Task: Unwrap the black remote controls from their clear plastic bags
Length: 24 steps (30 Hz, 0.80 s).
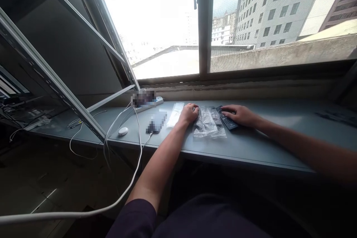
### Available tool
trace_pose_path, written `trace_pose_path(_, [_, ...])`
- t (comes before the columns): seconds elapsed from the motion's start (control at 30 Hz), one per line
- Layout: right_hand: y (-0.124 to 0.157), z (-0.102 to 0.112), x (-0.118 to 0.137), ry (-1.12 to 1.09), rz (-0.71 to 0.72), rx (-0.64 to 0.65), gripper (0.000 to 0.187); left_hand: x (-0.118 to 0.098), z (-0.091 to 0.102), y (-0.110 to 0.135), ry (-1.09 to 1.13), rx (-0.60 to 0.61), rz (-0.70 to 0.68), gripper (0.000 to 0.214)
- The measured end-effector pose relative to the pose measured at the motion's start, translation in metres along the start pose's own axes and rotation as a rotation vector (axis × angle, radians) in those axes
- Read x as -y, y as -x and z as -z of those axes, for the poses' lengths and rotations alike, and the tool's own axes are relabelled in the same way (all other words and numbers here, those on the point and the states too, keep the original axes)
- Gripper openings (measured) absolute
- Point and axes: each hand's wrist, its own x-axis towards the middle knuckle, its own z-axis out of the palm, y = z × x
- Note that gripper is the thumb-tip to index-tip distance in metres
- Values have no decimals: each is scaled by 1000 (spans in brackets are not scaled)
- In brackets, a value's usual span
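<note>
No words or numbers can be read here. The remote [228,122] is too small and blurry to read, so I cannot tell what any print on it says.

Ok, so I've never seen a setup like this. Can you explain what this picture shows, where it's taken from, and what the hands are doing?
There's no machine here, just one person's two bare hands. The camera sits on their head, looking forward and down, so you see roughly what they see.

In front of them is a grey table by a window. The right hand rests on a dark remote. The left hand is at the left edge of a clear plastic bag; I can't tell whether it grips it. Left of that lie a white packet, a blurred-out flat thing with a cable, and a small round white thing.
</note>
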Motion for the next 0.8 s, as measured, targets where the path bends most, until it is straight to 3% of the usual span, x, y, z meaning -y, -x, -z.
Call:
trace_pose_path(0.33, [-4,1,-5,62,50,-17,44,2,-1,0,10,25,3,22])
trace_pose_path(0.8, [-3,-1,-4,111,77,25,54,1,3,0,41,122,23,28])
